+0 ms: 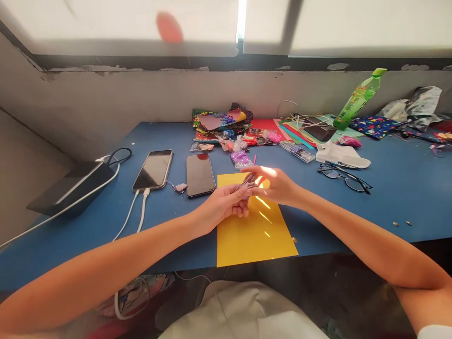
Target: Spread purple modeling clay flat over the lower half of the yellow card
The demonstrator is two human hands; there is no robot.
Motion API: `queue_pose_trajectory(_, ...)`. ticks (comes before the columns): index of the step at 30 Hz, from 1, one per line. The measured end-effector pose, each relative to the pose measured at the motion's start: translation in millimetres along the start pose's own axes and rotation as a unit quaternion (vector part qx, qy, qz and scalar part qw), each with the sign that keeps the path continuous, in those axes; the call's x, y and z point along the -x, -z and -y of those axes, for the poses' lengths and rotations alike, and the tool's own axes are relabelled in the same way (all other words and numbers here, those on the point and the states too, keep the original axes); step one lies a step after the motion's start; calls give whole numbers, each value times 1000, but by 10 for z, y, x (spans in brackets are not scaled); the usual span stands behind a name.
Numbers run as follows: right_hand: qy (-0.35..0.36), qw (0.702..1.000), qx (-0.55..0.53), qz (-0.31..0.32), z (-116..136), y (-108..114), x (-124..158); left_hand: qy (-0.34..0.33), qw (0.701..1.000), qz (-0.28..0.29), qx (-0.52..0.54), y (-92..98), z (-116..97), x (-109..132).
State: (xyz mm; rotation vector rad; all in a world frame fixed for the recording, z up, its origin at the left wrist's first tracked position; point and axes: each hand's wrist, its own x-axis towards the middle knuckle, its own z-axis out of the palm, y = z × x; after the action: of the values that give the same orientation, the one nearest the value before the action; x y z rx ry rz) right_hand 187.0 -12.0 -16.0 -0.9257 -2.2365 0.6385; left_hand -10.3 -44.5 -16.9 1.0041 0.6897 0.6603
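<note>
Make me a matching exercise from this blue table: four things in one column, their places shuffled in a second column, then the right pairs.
Things
1. green bottle
2. eyeglasses
3. thin bundle
4. left phone

Places
A. pinched between the left hand and right hand, above the yellow sheet
B. at the back right, near the wall
C. plugged into white cables, beside a second phone
D. lying on the table, right of the hands

Pairs: 1-B, 2-D, 3-A, 4-C
</note>
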Motion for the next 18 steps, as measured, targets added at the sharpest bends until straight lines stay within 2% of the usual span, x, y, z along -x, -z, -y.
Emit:
queue_pose_trajectory(3,-6,1000,-11,-8,5,30,-6,0,999,-35,-18,10,-2,-5)
queue_pose_trajectory(6,-26,997,-67,-26,-9,91,-30,0,999,-50,-18,7,-20,-11)
queue_pose_trajectory(12,-80,986,-126,-76,-114,134,-53,3,998,-58,10,-4,-52,-2)
queue_pose_trajectory(18,-86,986,-128,-66,-86,122,-36,19,998,-57,27,-2,-56,4)
